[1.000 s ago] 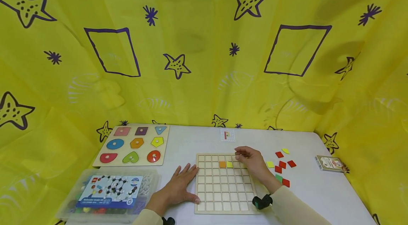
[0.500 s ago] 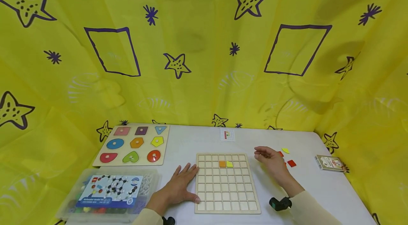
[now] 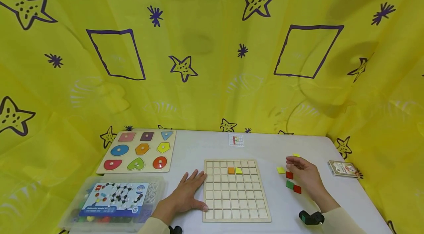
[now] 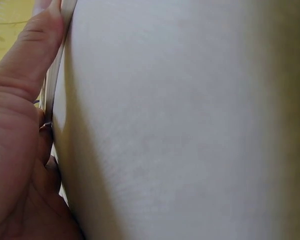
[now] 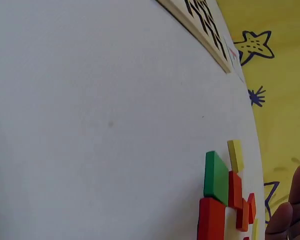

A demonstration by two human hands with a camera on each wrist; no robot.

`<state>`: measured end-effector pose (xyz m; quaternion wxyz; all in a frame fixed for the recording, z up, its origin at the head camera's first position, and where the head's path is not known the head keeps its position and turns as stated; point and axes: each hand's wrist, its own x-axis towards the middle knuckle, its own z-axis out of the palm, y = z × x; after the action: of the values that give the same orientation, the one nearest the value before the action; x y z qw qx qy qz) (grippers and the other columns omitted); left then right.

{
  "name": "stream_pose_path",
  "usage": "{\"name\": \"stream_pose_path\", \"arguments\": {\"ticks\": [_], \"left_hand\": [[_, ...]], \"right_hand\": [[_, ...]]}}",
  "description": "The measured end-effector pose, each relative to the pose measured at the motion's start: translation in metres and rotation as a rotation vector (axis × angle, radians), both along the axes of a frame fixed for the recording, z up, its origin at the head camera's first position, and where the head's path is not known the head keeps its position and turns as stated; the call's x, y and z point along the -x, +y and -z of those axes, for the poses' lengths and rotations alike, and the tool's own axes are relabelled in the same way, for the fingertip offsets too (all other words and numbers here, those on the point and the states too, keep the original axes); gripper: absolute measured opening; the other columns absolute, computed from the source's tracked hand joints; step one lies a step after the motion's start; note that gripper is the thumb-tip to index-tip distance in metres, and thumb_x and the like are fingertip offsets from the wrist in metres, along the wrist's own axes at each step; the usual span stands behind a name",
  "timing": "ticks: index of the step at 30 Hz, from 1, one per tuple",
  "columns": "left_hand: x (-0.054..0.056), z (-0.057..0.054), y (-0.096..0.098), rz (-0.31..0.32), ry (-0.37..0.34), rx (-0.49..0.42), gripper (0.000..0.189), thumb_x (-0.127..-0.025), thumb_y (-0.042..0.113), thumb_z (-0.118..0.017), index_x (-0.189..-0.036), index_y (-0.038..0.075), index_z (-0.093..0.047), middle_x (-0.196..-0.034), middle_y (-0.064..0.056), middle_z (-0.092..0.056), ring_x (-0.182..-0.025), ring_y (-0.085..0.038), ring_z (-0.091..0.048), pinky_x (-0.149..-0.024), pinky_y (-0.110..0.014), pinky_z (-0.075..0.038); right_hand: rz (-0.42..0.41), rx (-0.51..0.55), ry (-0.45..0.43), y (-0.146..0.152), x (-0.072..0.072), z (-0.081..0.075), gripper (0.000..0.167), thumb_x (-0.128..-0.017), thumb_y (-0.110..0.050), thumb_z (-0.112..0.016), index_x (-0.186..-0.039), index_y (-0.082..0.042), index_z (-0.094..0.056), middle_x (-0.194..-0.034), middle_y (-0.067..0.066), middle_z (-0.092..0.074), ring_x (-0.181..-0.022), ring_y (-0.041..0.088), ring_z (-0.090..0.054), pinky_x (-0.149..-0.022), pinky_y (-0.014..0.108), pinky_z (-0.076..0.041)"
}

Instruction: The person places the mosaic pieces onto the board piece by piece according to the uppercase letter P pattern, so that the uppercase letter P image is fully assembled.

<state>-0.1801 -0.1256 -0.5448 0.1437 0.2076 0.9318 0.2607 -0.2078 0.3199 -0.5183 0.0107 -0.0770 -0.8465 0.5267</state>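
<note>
My left hand (image 3: 187, 194) lies with fingers spread at the left edge of a wooden grid board (image 3: 237, 199); its thumb (image 4: 30, 55) shows along that edge in the left wrist view. An orange tile (image 3: 231, 170) and a yellow tile (image 3: 238, 170) sit side by side in the board's second row. To the right, my right hand (image 3: 306, 177) hovers over loose tiles, fingers slightly bent, with nothing seen between them. Around it are a green tile (image 5: 216, 177), a red tile (image 5: 211, 220) and a yellow tile (image 3: 281, 170). The hand covers other red tiles in the head view.
A small pattern card (image 3: 236, 140) lies behind the board. At the left are a wooden shape puzzle (image 3: 171, 145) and a clear plastic box (image 3: 155, 193) holding a molecular model kit. A boxed card deck (image 3: 343, 169) lies far right. A yellow curtain (image 3: 212, 98) hangs behind the table.
My right hand has moved right, from the board's upper right corner to above the loose tiles. The left hand and the two tiles on the board have stayed put.
</note>
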Motion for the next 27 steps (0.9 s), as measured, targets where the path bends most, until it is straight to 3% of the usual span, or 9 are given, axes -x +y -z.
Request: {"name": "stream_pose_path", "arguments": {"ticks": [9, 16, 20, 27], "left_hand": [[0.000, 0.001, -0.001, -0.002, -0.003, -0.008, 0.117, -0.070, 0.056, -0.091, -0.164, 0.010, -0.038, -0.172, -0.008, -0.034, -0.164, -0.035, -0.018, -0.133, -0.060, -0.006], [0.000, 0.002, 0.000, -0.009, -0.007, -0.009, 0.117, -0.070, 0.055, -0.092, -0.164, 0.010, -0.038, -0.172, -0.007, -0.034, -0.164, -0.034, -0.018, -0.134, -0.059, -0.006], [0.000, 0.001, 0.000, -0.010, -0.004, -0.005, 0.116, -0.070, 0.055, -0.092, -0.164, 0.011, -0.038, -0.172, -0.007, -0.034, -0.164, -0.033, -0.018, -0.134, -0.059, -0.006], [-0.001, 0.000, 0.000, -0.008, -0.002, -0.002, 0.117, -0.071, 0.056, -0.091, -0.164, 0.011, -0.038, -0.173, -0.007, -0.034, -0.164, -0.034, -0.019, -0.134, -0.059, -0.007]], "right_hand": [[0.044, -0.051, -0.062, 0.021, -0.011, 0.003, 0.049, -0.104, -0.025, -0.069, -0.145, 0.000, -0.058, -0.128, 0.014, -0.072, -0.091, -0.012, -0.059, -0.078, 0.011, -0.055], [0.054, -0.048, -0.089, 0.029, -0.017, 0.011, 0.047, -0.104, -0.020, -0.068, -0.144, 0.002, -0.058, -0.124, 0.010, -0.072, -0.091, -0.009, -0.058, -0.077, 0.014, -0.055], [0.049, -0.060, -0.117, 0.032, -0.018, 0.014, 0.050, -0.104, -0.024, -0.068, -0.146, 0.001, -0.056, -0.129, 0.014, -0.068, -0.093, -0.007, -0.056, -0.077, 0.014, -0.054], [-0.015, -0.077, -0.133, 0.041, -0.025, 0.017, 0.053, -0.104, -0.020, -0.069, -0.149, 0.004, -0.053, -0.139, 0.022, -0.066, -0.094, -0.017, -0.052, -0.082, 0.005, -0.051]]}}
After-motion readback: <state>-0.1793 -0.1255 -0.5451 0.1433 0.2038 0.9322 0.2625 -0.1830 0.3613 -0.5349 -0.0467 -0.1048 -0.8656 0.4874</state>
